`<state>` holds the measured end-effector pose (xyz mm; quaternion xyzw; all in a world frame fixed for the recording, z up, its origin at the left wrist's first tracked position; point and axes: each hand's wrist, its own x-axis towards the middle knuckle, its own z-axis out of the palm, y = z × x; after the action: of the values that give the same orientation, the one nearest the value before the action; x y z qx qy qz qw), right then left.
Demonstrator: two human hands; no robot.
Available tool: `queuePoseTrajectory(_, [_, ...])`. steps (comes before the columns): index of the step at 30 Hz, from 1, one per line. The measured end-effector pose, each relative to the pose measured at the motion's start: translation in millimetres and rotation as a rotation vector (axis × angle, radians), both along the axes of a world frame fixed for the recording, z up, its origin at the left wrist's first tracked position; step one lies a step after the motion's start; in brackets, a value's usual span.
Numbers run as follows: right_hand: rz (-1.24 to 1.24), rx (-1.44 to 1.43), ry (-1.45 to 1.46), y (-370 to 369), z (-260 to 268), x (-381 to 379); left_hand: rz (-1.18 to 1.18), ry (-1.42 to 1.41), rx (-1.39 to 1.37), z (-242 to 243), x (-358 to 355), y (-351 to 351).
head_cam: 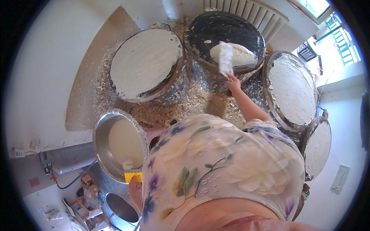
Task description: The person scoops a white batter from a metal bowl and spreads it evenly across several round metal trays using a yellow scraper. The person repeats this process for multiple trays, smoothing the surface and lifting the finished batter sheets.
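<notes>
My right hand [233, 84] grips a flat, batter-coated spreader [226, 59] by its near end. The spreader is blurred and lies over a thick mound of pale batter [245, 55] near the front edge of a round black griddle [214, 24]. A small separate blob of batter [207, 42] sits on the dark surface. Lower left, my left hand [135, 189] holds a yellow scraper [133, 177] by the near rim of a large metal bowl [101, 150]. Pale batter [125, 138] lies inside the bowl, with a whitish lump [127, 164] next to the scraper.
A batter-covered round griddle [147, 63] stands left of the black one. Two more, a nearer one [292, 89] and a farther one [318, 148], curve around the right. Behind are a radiator [254, 14] and wall. A metal cylinder [70, 158], hose and cardboard boxes [93, 190] lie lower left.
</notes>
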<state>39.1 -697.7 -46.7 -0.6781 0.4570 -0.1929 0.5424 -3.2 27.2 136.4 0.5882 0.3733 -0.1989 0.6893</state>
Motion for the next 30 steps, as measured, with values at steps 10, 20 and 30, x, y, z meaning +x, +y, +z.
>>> queuePoseTrajectory(10, [0.25,-0.715,0.908,-55,84,-66,0.061,0.053,-0.042,-26,-22,10])
queuePoseTrajectory(20, [-0.274,0.372,-0.279,-28,38,-7,0.032,0.056,-0.105,-47,-5,-4])
queuePoseTrajectory(30, [0.476,-0.662,0.653,-61,90,-3,0.006,0.052,-0.149,-43,30,-76])
